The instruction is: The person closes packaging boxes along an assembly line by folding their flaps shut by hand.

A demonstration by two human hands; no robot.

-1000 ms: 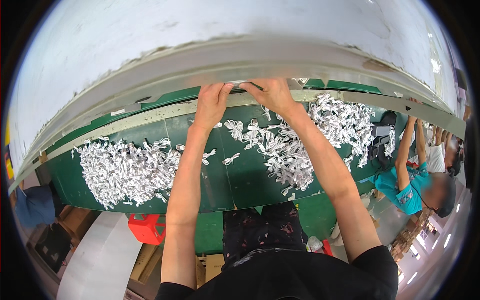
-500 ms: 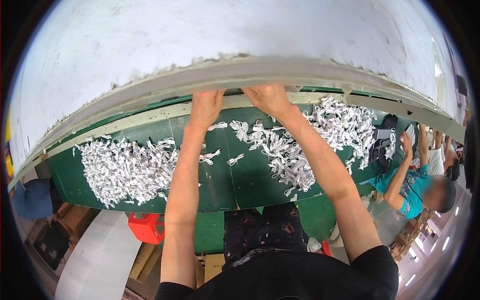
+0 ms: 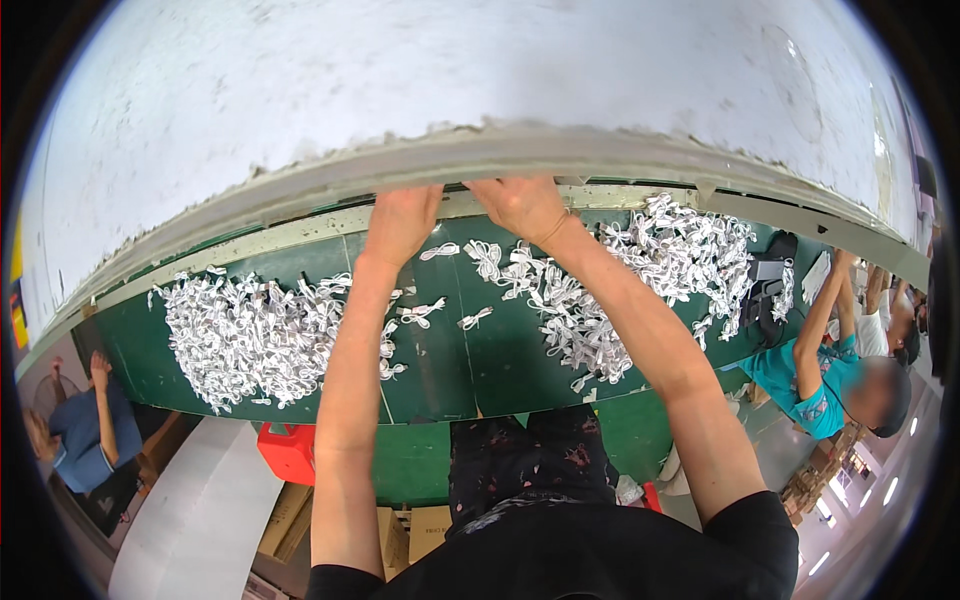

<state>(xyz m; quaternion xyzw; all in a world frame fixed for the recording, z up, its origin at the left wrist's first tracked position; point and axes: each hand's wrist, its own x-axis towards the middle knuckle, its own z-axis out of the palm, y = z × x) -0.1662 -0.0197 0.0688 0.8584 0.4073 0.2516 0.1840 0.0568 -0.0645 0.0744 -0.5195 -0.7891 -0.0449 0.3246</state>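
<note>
My left hand (image 3: 402, 225) and my right hand (image 3: 525, 208) reach side by side over the far edge of the green table (image 3: 430, 375). The lip of a large white panel (image 3: 470, 75) covers the fingers of both, so whatever they touch or hold is hidden. Left of my left forearm lies a wide heap of bundled white cables (image 3: 255, 340). Another heap of white cables (image 3: 680, 250) spreads beneath and beyond my right forearm. Between my arms are a few loose cable bundles (image 3: 421, 313).
Black devices (image 3: 768, 285) lie at the table's right end, near a person in a turquoise shirt (image 3: 800, 385). A person in blue (image 3: 95, 435) is at the far left. Below the table edge are a red stool (image 3: 287, 455) and cardboard boxes (image 3: 430, 528).
Both my hands have shifted slightly left, fingers still behind the panel's lip. The person in blue now shows raised arms. The turquoise-shirted person's nearer arm has stretched toward the panel.
</note>
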